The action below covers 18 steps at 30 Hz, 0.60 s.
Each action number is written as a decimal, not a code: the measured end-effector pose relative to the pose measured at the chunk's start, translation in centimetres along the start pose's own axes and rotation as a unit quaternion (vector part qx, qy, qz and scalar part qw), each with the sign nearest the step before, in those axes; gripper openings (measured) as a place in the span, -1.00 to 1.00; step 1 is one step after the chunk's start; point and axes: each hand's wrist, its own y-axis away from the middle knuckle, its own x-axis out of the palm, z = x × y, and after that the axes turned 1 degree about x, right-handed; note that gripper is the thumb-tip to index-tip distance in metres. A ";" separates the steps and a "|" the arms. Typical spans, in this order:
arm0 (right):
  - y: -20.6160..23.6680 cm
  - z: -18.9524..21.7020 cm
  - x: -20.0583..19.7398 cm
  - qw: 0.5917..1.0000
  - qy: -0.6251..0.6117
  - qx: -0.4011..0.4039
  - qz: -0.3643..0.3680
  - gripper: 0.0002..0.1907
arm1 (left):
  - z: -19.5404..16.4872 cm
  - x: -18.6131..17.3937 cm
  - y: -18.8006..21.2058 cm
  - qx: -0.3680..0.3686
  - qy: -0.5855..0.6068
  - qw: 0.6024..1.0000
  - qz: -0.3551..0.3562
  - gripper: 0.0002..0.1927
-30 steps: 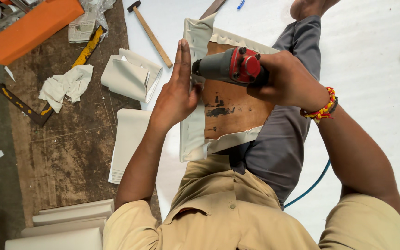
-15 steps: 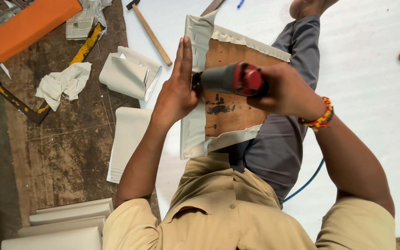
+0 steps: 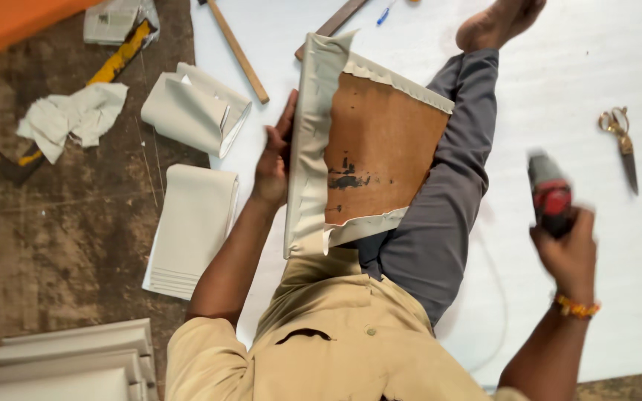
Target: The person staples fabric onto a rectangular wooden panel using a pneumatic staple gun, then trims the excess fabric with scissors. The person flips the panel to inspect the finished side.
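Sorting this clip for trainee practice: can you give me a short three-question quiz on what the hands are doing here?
1. True or false: the right hand holds the scissors.
2. What does the left hand grip? A) a hammer B) the fabric-covered board C) a paper roll
3. What does the board rest on?

Key:
1. False. It holds a red power tool; the scissors lie apart on the white sheet.
2. B.
3. The person's grey-trousered leg.

Brass-handled scissors (image 3: 620, 141) lie on the white sheet (image 3: 559, 89). Wooden-handled hammer (image 3: 238, 50) near folded beige fabric pieces (image 3: 193, 108). Crumpled cloth (image 3: 72, 115) on the brown floor (image 3: 61, 238).
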 end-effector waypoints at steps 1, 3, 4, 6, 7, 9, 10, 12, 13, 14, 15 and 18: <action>1.3 -3.0 1.0 0.997 0.042 0.057 0.005 -0.41 | 0.4 -0.2 0.5 -0.003 0.009 1.000 -0.004 -0.12; 4.3 -8.1 3.5 0.982 0.136 0.133 0.002 -0.40 | 1.0 -0.4 1.1 0.024 -0.086 0.996 -0.002 -0.20; 5.7 -10.0 4.8 0.974 0.166 0.155 0.005 -0.41 | 1.3 -0.4 1.4 0.035 -0.132 0.991 0.000 -0.24; 8.4 -12.6 7.1 0.959 0.209 0.193 0.005 -0.43 | 1.5 -0.2 1.6 0.042 -0.179 0.983 -0.009 -0.25; 9.9 -13.2 8.3 0.951 0.224 0.211 0.004 -0.43 | 1.4 0.0 1.6 0.044 -0.203 0.978 -0.012 -0.25; 12.0 -13.3 10.2 0.944 0.247 0.220 -0.007 -0.43 | 0.5 0.5 1.2 0.056 -0.285 0.957 -0.014 -0.30; 12.9 -12.9 10.8 0.940 0.262 0.220 0.002 -0.46 | -0.2 0.8 0.8 0.060 -0.324 0.944 -0.012 -0.32; 13.9 -12.2 12.0 0.939 0.268 0.215 0.003 -0.49 | -2.7 1.2 -0.5 0.059 -0.361 0.931 -0.005 -0.37; 14.2 -11.9 12.5 0.941 0.264 0.211 -0.001 -0.47 | -4.1 1.6 -1.2 0.055 -0.379 0.924 -0.001 -0.37; 14.6 -11.6 12.7 0.943 0.261 0.208 -0.001 -0.46 | -5.3 2.2 -1.9 0.103 -0.497 0.860 0.041 -0.41; 14.7 -11.4 13.0 0.942 0.252 0.221 0.006 -0.47 | -6.8 2.6 -2.8 0.150 -0.606 0.777 0.082 -0.45; 14.8 -11.1 13.6 0.942 0.236 0.236 0.023 -0.49 | -10.0 5.3 -5.0 0.136 -0.802 0.520 0.260 -0.53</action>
